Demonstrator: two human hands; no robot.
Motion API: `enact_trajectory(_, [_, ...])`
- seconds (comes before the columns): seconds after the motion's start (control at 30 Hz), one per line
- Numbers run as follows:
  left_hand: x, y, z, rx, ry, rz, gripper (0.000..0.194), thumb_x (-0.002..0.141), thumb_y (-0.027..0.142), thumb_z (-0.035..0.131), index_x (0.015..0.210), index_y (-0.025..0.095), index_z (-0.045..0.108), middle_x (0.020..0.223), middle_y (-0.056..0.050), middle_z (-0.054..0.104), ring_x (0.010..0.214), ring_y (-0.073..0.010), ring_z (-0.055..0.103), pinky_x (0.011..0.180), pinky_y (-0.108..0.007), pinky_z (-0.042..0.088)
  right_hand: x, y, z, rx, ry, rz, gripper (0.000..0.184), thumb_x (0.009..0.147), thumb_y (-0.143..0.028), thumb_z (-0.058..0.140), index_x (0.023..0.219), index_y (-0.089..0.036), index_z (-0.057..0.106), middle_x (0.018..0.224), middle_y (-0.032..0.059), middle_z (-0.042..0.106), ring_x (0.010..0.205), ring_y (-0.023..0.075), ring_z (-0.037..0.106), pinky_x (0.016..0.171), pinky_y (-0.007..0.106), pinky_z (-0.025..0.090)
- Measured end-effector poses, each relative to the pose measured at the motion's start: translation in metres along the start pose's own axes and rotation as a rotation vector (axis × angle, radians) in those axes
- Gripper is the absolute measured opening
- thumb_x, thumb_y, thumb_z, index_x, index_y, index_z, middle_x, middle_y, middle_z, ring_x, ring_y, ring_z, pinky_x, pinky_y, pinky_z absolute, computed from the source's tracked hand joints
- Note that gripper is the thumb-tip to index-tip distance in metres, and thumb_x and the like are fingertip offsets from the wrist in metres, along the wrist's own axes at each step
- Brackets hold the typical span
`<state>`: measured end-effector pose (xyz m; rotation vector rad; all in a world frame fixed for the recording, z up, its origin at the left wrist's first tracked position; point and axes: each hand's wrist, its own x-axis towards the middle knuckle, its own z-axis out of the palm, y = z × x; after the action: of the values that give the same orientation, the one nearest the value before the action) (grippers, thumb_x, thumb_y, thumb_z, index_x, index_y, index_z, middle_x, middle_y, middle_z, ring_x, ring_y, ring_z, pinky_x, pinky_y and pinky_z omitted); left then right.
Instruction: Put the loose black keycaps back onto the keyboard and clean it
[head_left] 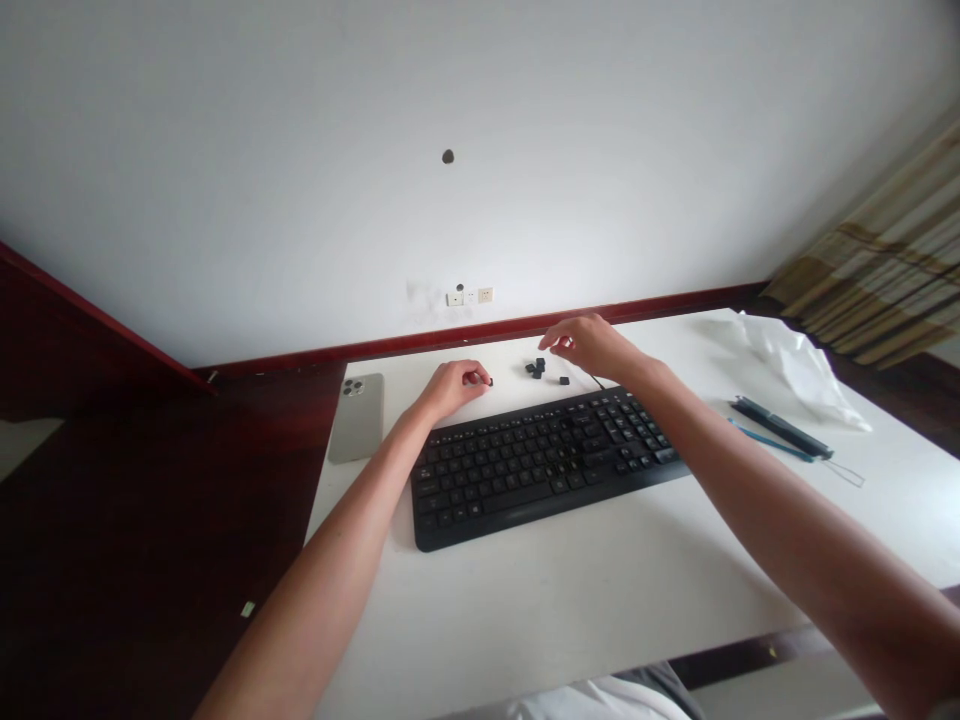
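- The white counter (540,610) runs up to a plain white wall (450,100) with two small socket plates (470,296) low on it; a dark red wooden surface (150,520) lies off to its left.
- One black full-size keyboard (540,465) lies slanted at the middle of the counter, within easy reach of both arms; one thin cable (600,382) leaves its far edge, passing under the right hand.
- One crumpled white plastic sheet (787,365) and two pens (780,428), one dark and one blue, sit at the far right, apparently pushed aside to leave the working area free.
- One phone (356,418) lies face down at the left edge of the counter, also well away from the hands.
- The left hand (450,390) is just above the keyboard, its fingertips curled together; whether they pinch something I cannot tell. One small black keycap (490,381) sits just beside them.
- The right hand (589,345) hovers with a loose, parted grip near a loose group of black keycaps (536,367), roughly four, plus one lying apart (564,380); the exact count is hard to tell at this size.
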<state>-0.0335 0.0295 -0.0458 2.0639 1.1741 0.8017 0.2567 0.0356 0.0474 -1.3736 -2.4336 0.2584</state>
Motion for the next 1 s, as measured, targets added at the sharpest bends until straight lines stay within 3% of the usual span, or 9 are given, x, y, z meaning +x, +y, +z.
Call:
enact_trajectory(0.17, [-0.001, 0.004, -0.002, -0.002, -0.014, -0.013, 0.007, 0.085, 0.024, 0.073, 0.091, 0.022, 0.076, 0.097, -0.003, 0.079, 0.089, -0.0194, 0.069, 0.086, -0.034, 0.053, 0.028, 0.028, 0.005, -0.022, -0.096, -0.052, 0.031, 0.089, -0.008, 0.058, 0.098, -0.022, 0.084, 0.099, 0.0046, 0.082, 0.087, 0.0185, 0.074, 0.081, 0.029, 0.055])
enact_trajectory(0.4, [-0.003, 0.038, -0.010, 0.257, -0.110, 0.038, 0.017, 0.089, 0.029, 0.074, 0.106, 0.025, 0.076, 0.115, -0.003, 0.077, 0.099, -0.0230, 0.070, 0.091, -0.036, 0.055, 0.026, 0.037, 0.018, 0.042, -0.180, -0.087, 0.041, 0.084, 0.000, 0.058, 0.105, -0.023, 0.083, 0.109, 0.0034, 0.081, 0.090, 0.0168, 0.074, 0.082, 0.028, 0.055])
enact_trajectory(0.53, [-0.001, 0.059, -0.006, 0.373, -0.116, 0.053, 0.022, 0.095, 0.031, 0.070, 0.115, 0.026, 0.076, 0.123, -0.003, 0.076, 0.112, -0.0254, 0.069, 0.098, -0.037, 0.055, 0.027, 0.041, 0.017, 0.041, -0.227, -0.110, 0.046, 0.082, 0.002, 0.062, 0.113, -0.025, 0.082, 0.115, 0.0042, 0.080, 0.097, 0.0186, 0.074, 0.083, 0.027, 0.054])
enact_trajectory(0.77, [0.039, 0.070, 0.015, 0.521, -0.162, 0.114, 0.040, 0.093, 0.018, 0.066, 0.131, 0.028, 0.073, 0.133, -0.004, 0.073, 0.124, -0.0274, 0.067, 0.109, -0.040, 0.051, 0.026, 0.043, 0.019, 0.080, -0.288, -0.126, 0.051, 0.080, 0.005, 0.062, 0.116, -0.025, 0.081, 0.115, 0.0038, 0.081, 0.095, 0.0180, 0.074, 0.080, 0.025, 0.054])
enact_trajectory(1.0, [0.062, 0.065, 0.024, 0.485, -0.203, 0.113, 0.036, 0.090, 0.021, 0.072, 0.125, 0.028, 0.077, 0.126, -0.005, 0.077, 0.110, -0.0266, 0.074, 0.099, -0.035, 0.054, 0.027, 0.038, 0.023, 0.036, -0.291, -0.125, 0.039, 0.081, 0.002, 0.064, 0.105, -0.023, 0.083, 0.104, 0.0038, 0.082, 0.092, 0.0171, 0.074, 0.073, 0.023, 0.050])
